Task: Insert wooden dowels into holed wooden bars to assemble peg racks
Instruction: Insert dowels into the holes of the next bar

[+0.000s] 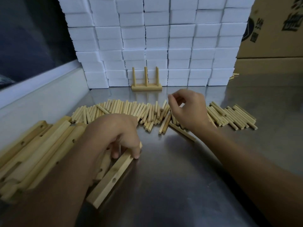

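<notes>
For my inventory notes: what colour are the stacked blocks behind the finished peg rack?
White; the stacked blocks show clearly in the head view.

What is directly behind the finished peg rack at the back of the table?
Stacked white foam blocks rise behind the peg rack. Whatever is behind them is hidden.

The left hand (114,135) is covering the far end of a holed bar (111,179). The bar pile (32,153) is running off the left edge, blurred. The right hand (188,108) is hiding dowels (131,108) beneath it.

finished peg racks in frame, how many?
1. The finished rack stands at the back of the table against the white boxes, three dowels upright. None others visible.
</notes>
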